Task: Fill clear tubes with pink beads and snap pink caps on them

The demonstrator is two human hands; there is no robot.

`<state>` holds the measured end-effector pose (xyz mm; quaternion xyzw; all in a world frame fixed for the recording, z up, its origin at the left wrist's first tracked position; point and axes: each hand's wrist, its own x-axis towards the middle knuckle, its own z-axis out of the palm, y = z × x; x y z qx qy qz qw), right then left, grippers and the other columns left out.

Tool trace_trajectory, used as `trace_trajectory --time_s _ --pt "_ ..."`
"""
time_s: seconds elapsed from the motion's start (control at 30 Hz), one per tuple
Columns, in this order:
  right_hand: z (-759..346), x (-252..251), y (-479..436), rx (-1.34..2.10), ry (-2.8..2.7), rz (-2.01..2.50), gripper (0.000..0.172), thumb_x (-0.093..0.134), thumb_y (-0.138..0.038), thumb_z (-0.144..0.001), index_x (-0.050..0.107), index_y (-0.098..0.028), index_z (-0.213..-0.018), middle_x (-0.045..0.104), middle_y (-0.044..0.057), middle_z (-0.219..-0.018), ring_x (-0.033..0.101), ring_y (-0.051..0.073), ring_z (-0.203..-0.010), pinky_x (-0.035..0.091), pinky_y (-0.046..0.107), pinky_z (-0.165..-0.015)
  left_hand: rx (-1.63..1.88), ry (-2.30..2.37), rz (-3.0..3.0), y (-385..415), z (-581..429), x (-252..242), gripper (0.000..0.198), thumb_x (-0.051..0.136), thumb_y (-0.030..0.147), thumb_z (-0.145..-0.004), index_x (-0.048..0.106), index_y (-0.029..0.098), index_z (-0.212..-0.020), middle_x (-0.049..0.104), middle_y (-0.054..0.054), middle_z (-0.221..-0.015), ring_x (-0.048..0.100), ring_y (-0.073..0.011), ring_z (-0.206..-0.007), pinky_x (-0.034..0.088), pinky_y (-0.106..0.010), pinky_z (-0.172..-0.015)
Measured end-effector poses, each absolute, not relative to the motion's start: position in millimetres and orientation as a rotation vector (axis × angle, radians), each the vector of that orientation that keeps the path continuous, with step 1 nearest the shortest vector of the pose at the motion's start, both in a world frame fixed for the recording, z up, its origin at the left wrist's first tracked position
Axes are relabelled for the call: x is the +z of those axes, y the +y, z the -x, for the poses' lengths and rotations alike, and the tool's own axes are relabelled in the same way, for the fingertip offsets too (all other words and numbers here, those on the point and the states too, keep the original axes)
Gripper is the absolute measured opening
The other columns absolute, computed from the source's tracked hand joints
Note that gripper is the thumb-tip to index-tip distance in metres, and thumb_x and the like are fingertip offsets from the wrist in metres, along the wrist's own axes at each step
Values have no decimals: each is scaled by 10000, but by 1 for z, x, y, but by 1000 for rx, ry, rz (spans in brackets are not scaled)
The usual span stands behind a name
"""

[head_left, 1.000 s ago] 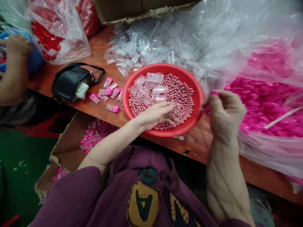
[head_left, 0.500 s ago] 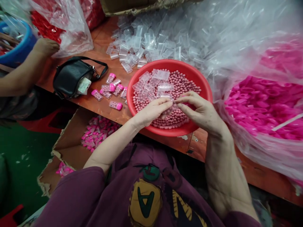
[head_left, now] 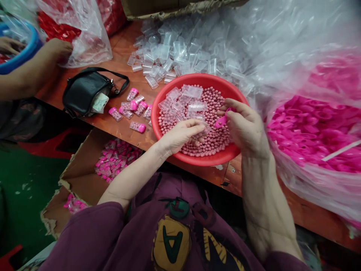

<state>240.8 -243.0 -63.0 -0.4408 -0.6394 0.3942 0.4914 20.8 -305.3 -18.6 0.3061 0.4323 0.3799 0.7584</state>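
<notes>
Left of the left hand (head_left: 180,135) lie filled, pink-topped tubes (head_left: 137,127). Below that hand, a shirt patch (head_left: 160,244) bears an upside-down "A". The left hand is clamped on a clear tube (head_left: 207,130), over a red basin (head_left: 201,162) of pink beads (head_left: 201,150). Beside it, the right hand (head_left: 248,130) pinches a glossy pink piece (head_left: 220,122); to its right, a plastic bag (head_left: 313,182) holds similar pieces (head_left: 316,131).

You are wearing a purple cloth garment (head_left: 135,241) with a mustard patch (head_left: 184,246), a dark green letter (head_left: 172,259) and yellow-and-black stripes (head_left: 216,246). The round plastic basin (head_left: 197,159) is showing red, the small round beads (head_left: 208,148) dusty pink, the small plastic piece (head_left: 221,122) vivid pink.
</notes>
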Motion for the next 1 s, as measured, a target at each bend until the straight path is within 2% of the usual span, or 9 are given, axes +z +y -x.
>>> trace_trajectory --time_s 0.13,0.27,0.37,0.53,0.63,0.73,0.9,1.0 --pt "-215 -69 -250 1127 -1288 997 375 749 -379 -948 719 -312 -1316 799 63 -1260 821 282 -1123 687 534 -1038 877 954 -610 -306 -25 -15 226 867 219 -912 709 161 -1064 727 7 -906 674 -83 -701 524 -226 -665" --pt "-199 -58 -270 906 -1429 1105 339 769 -472 -985 764 -309 -1282 798 72 -1238 790 258 -1099 688 466 -977 953 950 -595 -307 -25 -17 220 866 245 -924 713 173 -1066 697 20 -864 655 -86 -713 490 -230 -689" --pt "-201 -45 -280 689 -1646 1132 248 782 -498 -999 829 -314 -1159 791 69 -1179 757 257 -1122 661 447 -989 1000 937 -611 -308 -23 -18 225 871 250 -915 726 188 -1075 682 23 -873 651 -98 -759 485 -241 -722" --pt "-212 -26 -280 697 -1789 1048 238 829 -534 -983 839 -308 -1056 805 58 -1049 762 248 -983 652 427 -908 1021 855 -682 -311 -22 -18 309 938 268 -851 736 195 -1073 668 1 -896 616 -117 -805 494 -245 -723" --pt "-212 -23 -280 702 -1731 1100 233 829 -522 -987 832 -296 -1043 831 52 -1040 783 257 -991 659 434 -942 1005 845 -687 -311 -23 -17 256 864 258 -911 723 184 -1111 679 -5 -961 646 -111 -825 508 -242 -742" --pt "-211 -24 -282 710 -1650 1157 234 799 -496 -1006 832 -299 -1128 852 45 -1113 803 267 -1045 669 446 -987 991 897 -637 -310 -25 -17 177 801 236 -957 690 171 -1079 688 -8 -987 671 -97 -811 499 -235 -736" --pt "-209 -21 -287 678 -1767 1100 154 777 -405 -1024 865 -331 -1126 845 40 -1059 804 272 -997 673 463 -951 1023 952 -680 -308 -28 -17 83 716 199 -1019 658 165 -972 645 23 -884 631 -75 -756 450 -223 -692" --pt "-206 -18 -290 670 -1781 1077 148 772 -380 -1027 872 -339 -1127 840 50 -1078 800 272 -1007 676 458 -940 1018 967 -693 -308 -29 -17 69 699 199 -1033 663 166 -983 643 32 -852 608 -69 -723 426 -219 -667"
